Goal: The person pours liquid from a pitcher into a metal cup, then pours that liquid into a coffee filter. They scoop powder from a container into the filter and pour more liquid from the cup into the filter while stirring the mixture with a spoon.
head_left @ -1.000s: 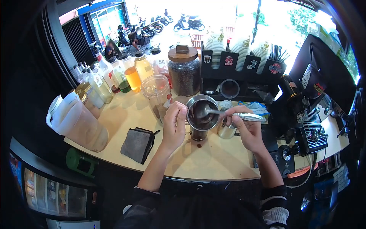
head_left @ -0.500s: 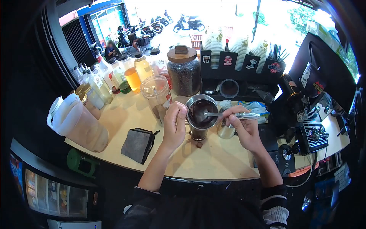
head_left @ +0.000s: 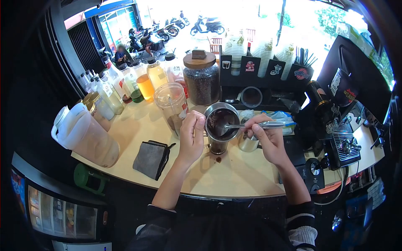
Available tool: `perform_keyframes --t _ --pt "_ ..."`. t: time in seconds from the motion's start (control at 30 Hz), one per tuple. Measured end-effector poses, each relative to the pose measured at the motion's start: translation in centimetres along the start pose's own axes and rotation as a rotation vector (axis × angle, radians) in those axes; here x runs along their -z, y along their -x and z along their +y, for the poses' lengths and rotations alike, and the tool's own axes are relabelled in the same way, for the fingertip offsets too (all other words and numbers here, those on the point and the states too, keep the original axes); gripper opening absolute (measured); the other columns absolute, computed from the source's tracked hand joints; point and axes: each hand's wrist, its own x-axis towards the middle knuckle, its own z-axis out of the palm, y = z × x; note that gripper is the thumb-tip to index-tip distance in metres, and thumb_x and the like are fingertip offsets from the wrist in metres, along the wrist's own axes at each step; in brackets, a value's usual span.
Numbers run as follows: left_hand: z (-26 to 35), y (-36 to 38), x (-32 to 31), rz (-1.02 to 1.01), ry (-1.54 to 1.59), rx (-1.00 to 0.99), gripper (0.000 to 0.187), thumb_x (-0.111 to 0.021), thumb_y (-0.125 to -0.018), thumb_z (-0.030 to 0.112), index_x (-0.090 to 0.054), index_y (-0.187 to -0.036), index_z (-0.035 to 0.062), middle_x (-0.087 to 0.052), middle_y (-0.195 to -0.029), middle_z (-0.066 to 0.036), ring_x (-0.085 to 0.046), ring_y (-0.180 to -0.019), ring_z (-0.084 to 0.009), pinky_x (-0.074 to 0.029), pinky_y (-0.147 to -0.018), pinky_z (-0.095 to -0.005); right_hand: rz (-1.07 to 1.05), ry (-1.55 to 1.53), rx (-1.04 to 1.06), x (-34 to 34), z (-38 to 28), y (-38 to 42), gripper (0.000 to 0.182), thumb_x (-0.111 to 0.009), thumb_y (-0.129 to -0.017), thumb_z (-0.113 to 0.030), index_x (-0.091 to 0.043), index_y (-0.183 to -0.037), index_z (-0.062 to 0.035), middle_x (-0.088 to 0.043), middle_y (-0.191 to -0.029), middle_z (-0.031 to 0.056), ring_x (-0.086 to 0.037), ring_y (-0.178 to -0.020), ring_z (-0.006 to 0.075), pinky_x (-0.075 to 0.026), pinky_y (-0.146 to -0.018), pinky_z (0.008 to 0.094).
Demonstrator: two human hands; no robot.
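My left hand (head_left: pixel 191 136) is closed at the left side of a steel pitcher (head_left: pixel 218 147), gripping it by the handle, which the fingers mostly hide. The pitcher's mouth faces me, with a dark brown mass (head_left: pixel 216 121) inside. In my right hand (head_left: pixel 270 144), pinched between thumb and fingers, is a metal spoon (head_left: pixel 274 124). Its bowl end dips into the brown contents. A second, smaller metal pitcher (head_left: pixel 248 143) stands under my right fingers. A brown spot (head_left: pixel 218 160) lies on the wooden counter (head_left: pixel 234 180) just below the held pitcher.
A clear plastic jar (head_left: pixel 171 98) and a wooden-lidded jar of coffee beans (head_left: pixel 202 81) stand behind. Bottles (head_left: pixel 145 85), a large plastic jug (head_left: pixel 90 136) and a folded grey cloth (head_left: pixel 150 159) are leftward. A black cup holder (head_left: pixel 264 71) is at the back; an espresso machine (head_left: pixel 345 140) is right.
The spoon has shifted slightly in the pitcher, and its handle lies a little flatter. Lumpy brown powder now shows at the left inside. My left hand has hardly moved.
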Motion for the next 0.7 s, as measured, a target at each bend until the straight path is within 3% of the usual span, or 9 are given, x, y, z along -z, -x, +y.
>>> perform_keyframes --t 0.4,0.63,0.7 --pt "-0.1 0.0 0.3 -0.004 -0.007 -0.026 0.023 -0.043 -0.096 0.014 -0.046 -0.076 0.0026 -0.046 -0.072 -0.005 -0.043 -0.070 -0.0175 -0.035 -0.067 -0.0294 0.029 -0.096 -0.077 0.5 -0.3 -0.5 0.019 -0.041 -0.098 -0.013 -0.054 -0.103 -0.0001 -0.057 -0.086 0.0055 -0.053 -0.081 0.0092 -0.043 -0.074 0.0244" --pt "-0.1 0.0 0.2 -0.004 -0.026 -0.071 0.022 -0.044 -0.095 0.015 -0.046 -0.076 0.0028 -0.047 -0.074 -0.006 -0.044 -0.071 -0.0199 -0.035 -0.070 -0.0317 -0.011 -0.054 -0.020 0.0 -0.5 -1.0 0.018 -0.040 -0.098 -0.011 -0.054 -0.100 0.0005 -0.058 -0.086 0.0065 -0.054 -0.079 0.0096 -0.044 -0.074 0.0244" --pt "-0.1 0.1 0.2 -0.001 -0.025 -0.076 0.022 -0.044 -0.095 0.015 -0.046 -0.076 0.0029 -0.048 -0.074 -0.006 -0.045 -0.072 -0.0199 -0.035 -0.070 -0.0316 0.066 -0.112 -0.076 -0.3 -1.0 -0.9 0.019 -0.040 -0.098 -0.011 -0.055 -0.098 0.0008 -0.056 -0.083 0.0054 -0.055 -0.080 0.0101 -0.044 -0.074 0.0248"
